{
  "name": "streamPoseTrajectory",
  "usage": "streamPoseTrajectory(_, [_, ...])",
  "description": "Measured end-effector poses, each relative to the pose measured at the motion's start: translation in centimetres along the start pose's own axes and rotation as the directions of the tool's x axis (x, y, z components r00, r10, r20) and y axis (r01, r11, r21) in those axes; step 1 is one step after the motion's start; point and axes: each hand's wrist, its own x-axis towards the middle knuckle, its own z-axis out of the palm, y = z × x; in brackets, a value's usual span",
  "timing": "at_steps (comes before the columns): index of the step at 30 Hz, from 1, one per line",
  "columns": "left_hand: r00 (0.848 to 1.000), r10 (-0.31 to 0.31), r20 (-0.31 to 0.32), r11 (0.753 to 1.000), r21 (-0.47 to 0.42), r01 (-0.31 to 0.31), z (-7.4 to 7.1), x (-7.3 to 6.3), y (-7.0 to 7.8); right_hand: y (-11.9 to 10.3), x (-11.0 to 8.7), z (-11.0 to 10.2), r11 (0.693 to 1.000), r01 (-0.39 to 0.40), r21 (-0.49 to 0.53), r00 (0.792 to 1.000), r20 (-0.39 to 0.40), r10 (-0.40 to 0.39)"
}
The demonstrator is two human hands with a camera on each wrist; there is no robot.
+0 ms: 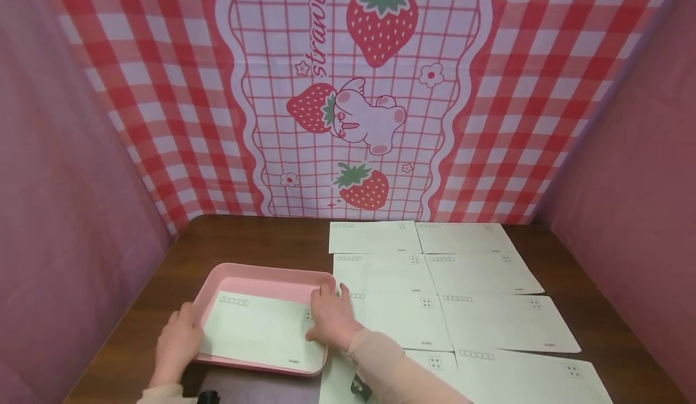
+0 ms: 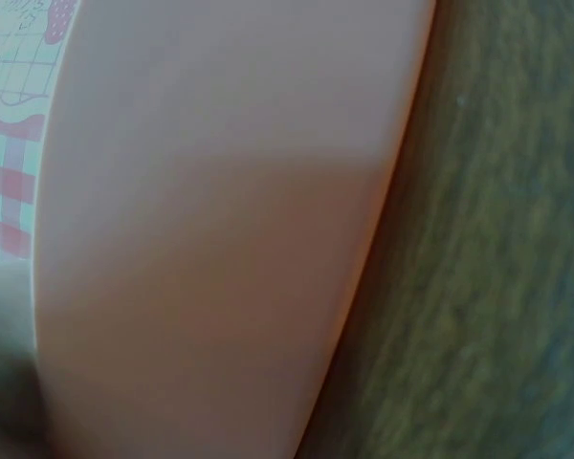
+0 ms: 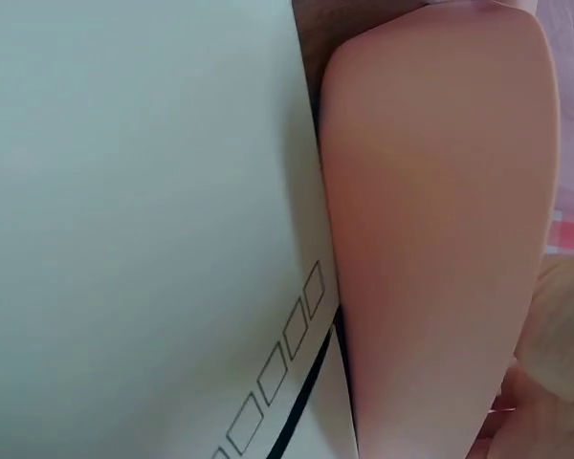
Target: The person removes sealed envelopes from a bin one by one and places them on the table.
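Observation:
A shallow pink tray [image 1: 272, 273] stands on the dark wooden table at the left, and a white envelope [image 1: 255, 331] with printed postcode boxes lies in it. My left hand [image 1: 178, 339] holds the tray's left rim. At the opposite end my right hand [image 1: 333, 316] grips the right rim, its thumb on the inner side near the envelope's stamp corner. The left wrist view is filled by the tray's outer wall [image 2: 220, 191]. From the right wrist, the other outer wall [image 3: 440, 210] shows beside a white envelope on the table [image 3: 124, 191].
To the right, several white envelopes [image 1: 505, 322] lie in two columns, some edges overlapping. A dark grey surface [image 1: 244, 386] shows in front of the tray. A checked strawberry cloth [image 1: 348, 90] hangs behind the table [image 1: 157, 295], with pink curtains [image 1: 631, 180] at the sides.

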Motion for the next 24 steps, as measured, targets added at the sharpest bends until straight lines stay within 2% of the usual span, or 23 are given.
streamPoseTrajectory(4, [1.0,-0.004,0.005,1.0,-0.003,0.004,0.0,0.1,0.0,0.1,0.3,-0.2,1.0,0.0,0.03,0.998,-0.059,0.001])
streamPoseTrajectory(9, [1.0,-0.015,0.01,1.0,-0.01,0.015,0.0,0.2,-0.1,0.5,0.9,-1.2,0.987,-0.003,0.163,0.993,-0.117,0.022])
streamPoseTrajectory(13, [1.0,-0.004,0.001,1.0,-0.006,0.004,0.2,0.4,-0.1,1.2,1.4,-2.1,0.966,-0.015,0.259,0.99,-0.133,0.051])
streamPoseTrajectory(20, [1.0,0.007,0.0,1.0,0.01,-0.007,0.2,0.4,-0.2,2.7,2.2,-3.8,0.944,0.046,0.327,0.967,-0.252,0.04])
streamPoseTrajectory(24, [1.0,-0.004,-0.011,1.0,0.013,0.004,0.3,0.3,-0.2,3.3,3.3,-5.0,0.919,0.056,0.391,0.96,-0.274,0.057])
